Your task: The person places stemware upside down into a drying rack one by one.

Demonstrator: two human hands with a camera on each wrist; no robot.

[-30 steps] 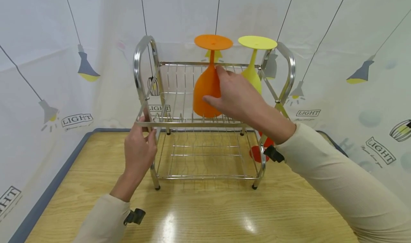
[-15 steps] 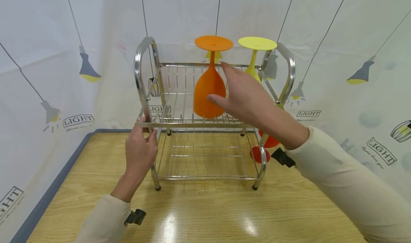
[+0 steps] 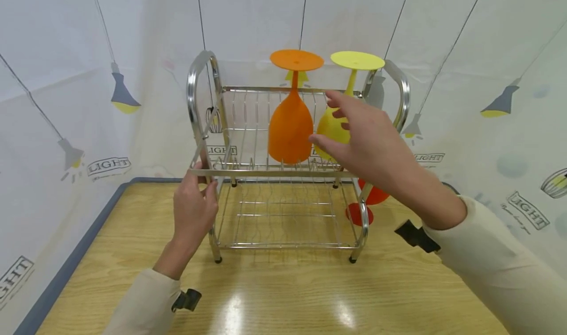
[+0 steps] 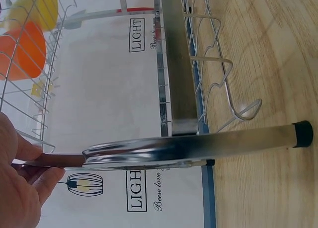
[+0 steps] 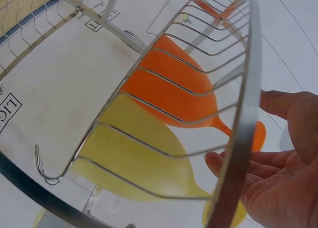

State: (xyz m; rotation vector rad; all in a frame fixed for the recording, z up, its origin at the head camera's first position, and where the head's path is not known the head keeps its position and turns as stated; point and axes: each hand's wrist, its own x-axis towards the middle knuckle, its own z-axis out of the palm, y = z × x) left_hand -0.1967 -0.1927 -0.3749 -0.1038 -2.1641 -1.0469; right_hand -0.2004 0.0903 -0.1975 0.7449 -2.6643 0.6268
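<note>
A two-tier chrome dish rack point(image 3: 274, 173) stands on the table. Upside down on its upper shelf are an orange wine glass point(image 3: 290, 134) and, right of it, a yellow wine glass point(image 3: 330, 136), feet upward. My left hand point(image 3: 195, 204) grips the rack's left front frame at shelf height; in the left wrist view its thumb and fingers pinch the bar point(image 4: 62, 160). Fingers spread and nothing between them, my right hand point(image 3: 372, 138) is in front of the yellow glass, hiding part of its bowl. The right wrist view shows both glasses through the shelf wires.
A red wine glass point(image 3: 375, 196) lies on its side by the rack's lower right, partly behind the frame. The lower shelf point(image 3: 285, 245) sits just above the wooden table point(image 3: 283, 295). A printed white sheet point(image 3: 146, 104) surrounds the back and sides.
My right hand has let go of the orange glass and moved right, opening its fingers. The orange glass stays standing on the upper shelf. My left hand keeps its grip on the rack.
</note>
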